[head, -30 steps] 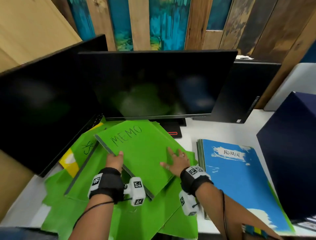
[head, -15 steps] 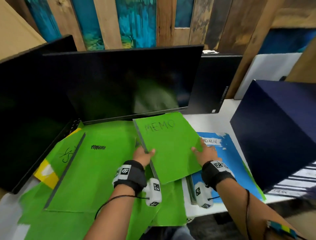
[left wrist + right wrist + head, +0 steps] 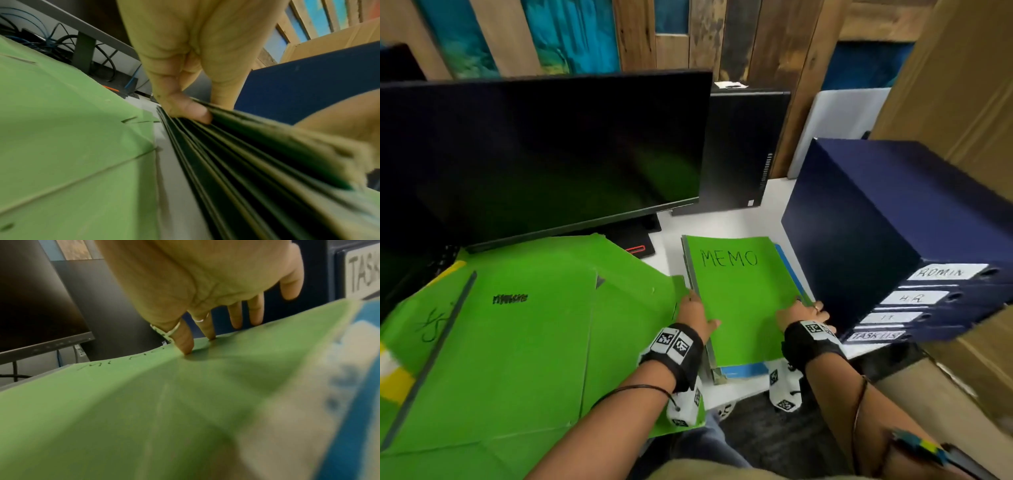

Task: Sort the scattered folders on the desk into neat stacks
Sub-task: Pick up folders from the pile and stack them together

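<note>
A green folder marked MEMO (image 3: 739, 301) lies on top of a blue folder (image 3: 743, 370) and a stack of thin folders (image 3: 236, 154) on the white desk (image 3: 667, 253). My left hand (image 3: 693, 305) grips the MEMO folder's left edge, fingers (image 3: 185, 108) curled against the spine and thumb on the cover. At the folder's right edge my right hand (image 3: 803, 311) presses straight fingertips (image 3: 185, 344) onto the green cover (image 3: 144, 402). More green folders (image 3: 534, 342) lie spread and overlapping at the left.
A stack of navy binders (image 3: 876, 240) with white spine labels stands just right of my right hand. A monitor (image 3: 544, 154) and a black computer case (image 3: 743, 147) stand behind. Cardboard (image 3: 955, 85) rises at the right. A yellow and white folder (image 3: 390, 373) pokes out far left.
Both hands carried the MEMO folder rightward off the green pile and set it squarely on the blue folder. My view has turned right.
</note>
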A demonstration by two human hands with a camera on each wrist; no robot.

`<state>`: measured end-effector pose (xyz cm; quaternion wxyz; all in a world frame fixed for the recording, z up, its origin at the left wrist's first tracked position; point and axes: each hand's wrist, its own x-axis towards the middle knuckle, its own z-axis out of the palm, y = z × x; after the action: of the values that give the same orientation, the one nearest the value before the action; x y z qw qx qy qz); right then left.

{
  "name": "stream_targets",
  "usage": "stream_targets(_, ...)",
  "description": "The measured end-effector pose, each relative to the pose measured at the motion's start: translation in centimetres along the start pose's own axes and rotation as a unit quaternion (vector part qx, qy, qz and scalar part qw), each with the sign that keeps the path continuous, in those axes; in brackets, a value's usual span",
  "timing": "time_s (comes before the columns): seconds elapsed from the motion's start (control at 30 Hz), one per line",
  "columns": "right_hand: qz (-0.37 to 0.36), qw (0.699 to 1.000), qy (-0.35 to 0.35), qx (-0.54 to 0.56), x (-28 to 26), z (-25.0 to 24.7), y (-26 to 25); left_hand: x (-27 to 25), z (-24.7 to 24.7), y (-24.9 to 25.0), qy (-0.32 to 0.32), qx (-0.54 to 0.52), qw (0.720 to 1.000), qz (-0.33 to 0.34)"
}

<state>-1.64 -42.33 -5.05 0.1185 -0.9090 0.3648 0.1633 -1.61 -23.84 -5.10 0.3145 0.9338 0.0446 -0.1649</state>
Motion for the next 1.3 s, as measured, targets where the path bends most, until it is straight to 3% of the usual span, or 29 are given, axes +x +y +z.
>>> stream_targets(0.17, -0.049, 0.998, -0.014, -0.028, -1.3, -1.0, -2.4, -1.6, 0.4, -0.4, -0.034, -0.005, 0.999, -0.009)
stream_targets(0.23, -0.105, 0.994, 0.012, -0.034, -2.4, -1.1, -4.4, -2.1, -0.9, -1.2, -0.035, -0.052, 0.998, -0.008)
stream_targets(0.3, -0.196, 0.979, 0.055, 0.004, -4.0, -0.6, -6.6, -2.3, -3.2, -2.7, 0.005, -0.105, 0.994, -0.012)
stream_targets(0.37, -0.314, 0.943, 0.062, 0.09, -5.9, 0.3, -9.1, -2.3, -6.6, -5.4, 0.066, -0.13, 0.989, -0.035)
stream_targets(0.43, -0.419, 0.901, 0.022, 0.109, -8.1, 1.9, -11.8, -2.2, -10.3, -9.7, 0.155, -0.098, 0.98, -0.072)
stream_targets(0.53, -0.517, 0.855, -0.051, -0.004, -10.7, 5.1, -15.6, -2.8, -14.4, -17.9, 0.233, 0.0, 0.956, -0.178)
stream_targets(0.6, -0.548, 0.824, -0.104, -0.096, -12.2, 7.1, -17.7, -3.8, -16.0, -23.3, 0.226, 0.1, 0.93, -0.271)
stream_targets(0.7, -0.545, 0.814, -0.125, -0.159, -13.8, 9.9, -19.7, -6.1, -16.9, -27.7, 0.216, 0.106, 0.893, -0.379)
stream_targets(0.83, -0.484, 0.844, -0.186, -0.135, -15.7, 11.5, -20.3, -7.7, -17.5, -27.9, 0.175, 0.106, 0.877, -0.435)
stream_targets(1.03, -0.427, 0.871, -0.239, -0.047, -15.6, 11.7, -20.3, -7.6, -16.7, -26.6, 0.185, 0.085, 0.875, -0.439)
stream_targets(1.1, -0.42, 0.869, -0.261, -0.015, -15.2, 11.1, -20.4, -7.7, -16.6, -26.1, 0.233, 0.052, 0.871, -0.43)
stream_targets(1.2, -0.4, 0.847, -0.306, 0.168, -15.1, 9.3, -20.5, -7.4, -16.6, -25.2, 0.371, -0.092, 0.856, -0.348)
stream_targets(1.27, -0.394, 0.834, -0.297, 0.247, -14.8, 7.7, -20.1, -7.0, -16.7, -24.0, 0.39, -0.164, 0.853, -0.305)
stream_targets(1.3, -0.399, 0.842, -0.269, 0.243, -14.4, 6.8, -19.9, -6.7, -16.7, -23.3, 0.377, -0.183, 0.861, -0.289)
